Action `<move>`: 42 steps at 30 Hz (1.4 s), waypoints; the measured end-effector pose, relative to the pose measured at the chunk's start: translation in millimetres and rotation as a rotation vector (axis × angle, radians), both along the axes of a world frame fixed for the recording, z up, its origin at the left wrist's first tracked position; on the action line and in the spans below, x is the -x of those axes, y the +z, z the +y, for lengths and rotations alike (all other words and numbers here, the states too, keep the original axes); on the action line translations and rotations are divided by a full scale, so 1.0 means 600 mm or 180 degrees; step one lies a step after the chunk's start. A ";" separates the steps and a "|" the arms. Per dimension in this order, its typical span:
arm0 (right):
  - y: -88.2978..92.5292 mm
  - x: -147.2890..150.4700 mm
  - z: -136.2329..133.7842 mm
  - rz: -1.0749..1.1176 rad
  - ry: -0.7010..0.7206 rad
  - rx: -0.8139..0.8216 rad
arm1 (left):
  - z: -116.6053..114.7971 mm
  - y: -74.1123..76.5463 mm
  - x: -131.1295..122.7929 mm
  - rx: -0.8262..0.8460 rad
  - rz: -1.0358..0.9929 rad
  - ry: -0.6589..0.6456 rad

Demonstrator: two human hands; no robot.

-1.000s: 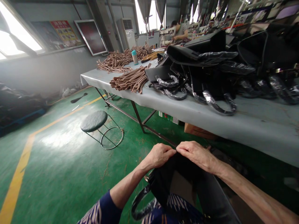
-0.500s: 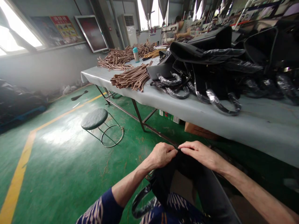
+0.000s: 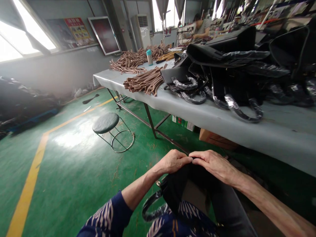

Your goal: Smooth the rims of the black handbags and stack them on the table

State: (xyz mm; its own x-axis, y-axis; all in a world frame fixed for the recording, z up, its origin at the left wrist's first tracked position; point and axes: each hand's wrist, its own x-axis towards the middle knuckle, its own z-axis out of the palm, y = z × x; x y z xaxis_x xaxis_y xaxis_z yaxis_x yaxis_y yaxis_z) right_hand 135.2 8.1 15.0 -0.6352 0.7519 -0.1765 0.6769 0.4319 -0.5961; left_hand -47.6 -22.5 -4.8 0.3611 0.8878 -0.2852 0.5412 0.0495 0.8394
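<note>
A black handbag (image 3: 224,200) rests against my lap, its inside partly showing. My left hand (image 3: 175,161) pinches the bag's far top edge between thumb and fingers. Right beside it, my right hand (image 3: 209,162) grips the same edge, and the two thumbs almost meet. One plastic-wrapped handle (image 3: 150,207) hangs out on the left, below my left forearm. The bag's lower part is hidden by my clothing and by the frame's bottom edge.
A grey-covered table (image 3: 217,121) bears a heap of black handbags (image 3: 229,65), brown straps (image 3: 145,82) and a teal-capped bottle (image 3: 149,58). On the green floor stands a round stool (image 3: 106,123). A cardboard box (image 3: 217,140) sits beneath the table. A person (image 3: 203,28) sits far back.
The view has turned slightly left, so the surroundings appear farther right. Both hands keep their grip on the bag's edge, with the fingertips slightly closer together.
</note>
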 end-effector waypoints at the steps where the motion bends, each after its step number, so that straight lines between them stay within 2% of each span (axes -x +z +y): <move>1: 0.002 0.002 0.002 -0.0030 0.0015 0.0000 | -0.002 0.002 0.001 0.0025 -0.0033 0.0055; 7: 0.003 0.014 0.010 -0.0260 -0.0086 -0.0175 | -0.021 0.005 0.023 0.0480 -0.0732 0.0759; 11: -0.001 0.020 0.007 -0.0327 -0.0117 -0.0264 | -0.041 0.007 0.046 0.0536 -0.1036 0.1129; 14: -0.004 0.027 0.005 -0.0375 -0.0082 -0.0307 | -0.052 0.012 0.044 0.0258 -0.0455 0.0959; 18: -0.009 0.031 0.004 -0.0419 -0.0042 -0.0414 | -0.045 0.015 0.031 -0.0326 0.0321 0.0470; 21: -0.010 0.031 0.003 -0.0433 -0.0033 -0.0418 | -0.029 0.013 0.039 -0.0087 0.0331 0.0128; 27: -0.004 0.034 0.004 -0.0478 -0.0045 -0.0263 | -0.025 0.014 0.093 0.0808 -0.0115 -0.0356; 31: -0.005 0.040 0.008 -0.0477 0.0012 -0.0264 | -0.045 0.015 0.122 0.1105 -0.0520 -0.0280; 38: -0.011 0.050 0.018 -0.0506 -0.0001 -0.0255 | -0.097 0.011 0.144 0.1276 -0.0774 0.0404; 42: -0.007 0.046 0.018 -0.0417 -0.0029 -0.0176 | -0.110 0.017 0.151 0.1103 -0.0833 0.0345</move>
